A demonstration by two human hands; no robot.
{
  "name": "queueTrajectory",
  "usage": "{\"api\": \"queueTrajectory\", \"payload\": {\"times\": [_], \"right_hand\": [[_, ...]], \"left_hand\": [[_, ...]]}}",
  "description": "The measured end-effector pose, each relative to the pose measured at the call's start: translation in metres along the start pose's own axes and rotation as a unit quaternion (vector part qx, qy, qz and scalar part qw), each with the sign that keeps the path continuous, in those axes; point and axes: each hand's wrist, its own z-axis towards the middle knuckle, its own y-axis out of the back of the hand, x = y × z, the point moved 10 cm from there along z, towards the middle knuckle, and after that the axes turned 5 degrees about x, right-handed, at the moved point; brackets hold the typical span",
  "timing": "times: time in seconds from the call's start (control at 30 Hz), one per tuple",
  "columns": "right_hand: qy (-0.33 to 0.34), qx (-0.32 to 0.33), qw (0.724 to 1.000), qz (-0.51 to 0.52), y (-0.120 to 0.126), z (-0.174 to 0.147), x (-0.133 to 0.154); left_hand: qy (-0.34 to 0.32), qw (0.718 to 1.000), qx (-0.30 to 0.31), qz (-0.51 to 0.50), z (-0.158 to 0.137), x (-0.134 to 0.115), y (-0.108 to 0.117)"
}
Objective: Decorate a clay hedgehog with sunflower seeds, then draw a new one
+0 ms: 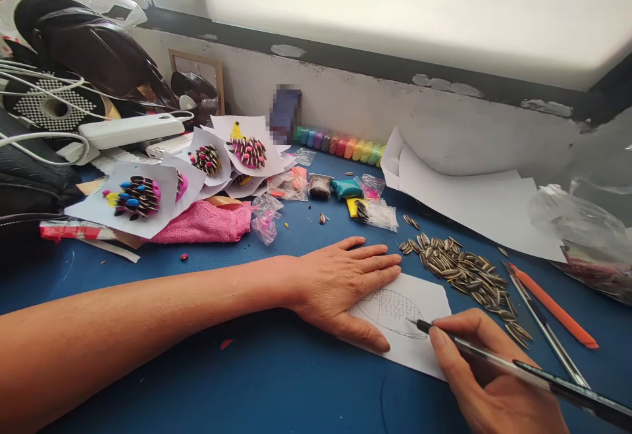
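Observation:
A small white sheet of paper (419, 361) lies on the blue tabletop, bearing a line drawing (395, 312) of a rounded body filled with short marks. My left hand (340, 289) rests flat across the sheet's left part, fingers spread, covering some of the drawing. In my right hand (488, 368) is a black pen (474, 352), pinched between thumb and fingers, its tip at the lower right of the drawn body. Just beyond the sheet is a pile of striped sunflower seeds (459, 266).
An orange craft knife (553, 305) and another pen (548, 328) lie at right. Larger white sheets (469, 197) lean by the wall. Colourful clay packets (345, 187), a pink cloth (202, 222) and seed-covered clay hedgehogs (138, 197) on paper sit further back.

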Motion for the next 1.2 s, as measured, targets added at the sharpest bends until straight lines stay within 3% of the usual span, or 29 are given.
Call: {"api": "queueTrajectory", "payload": {"times": [0.33,0.6,1.2], "right_hand": [[0.033,0.014,0.998,-0.045,-0.002,0.001,0.000],[0.126,0.062,0.986,-0.090,-0.003,0.006,0.008],[0.185,0.027,0.972,-0.145,0.004,0.007,0.020]], "left_hand": [[-0.003,1.000,-0.007,0.002,0.000,0.000,0.000],[0.002,1.000,-0.004,-0.009,0.000,0.001,-0.001],[0.002,1.000,-0.004,-0.011,0.000,0.002,-0.002]]}}
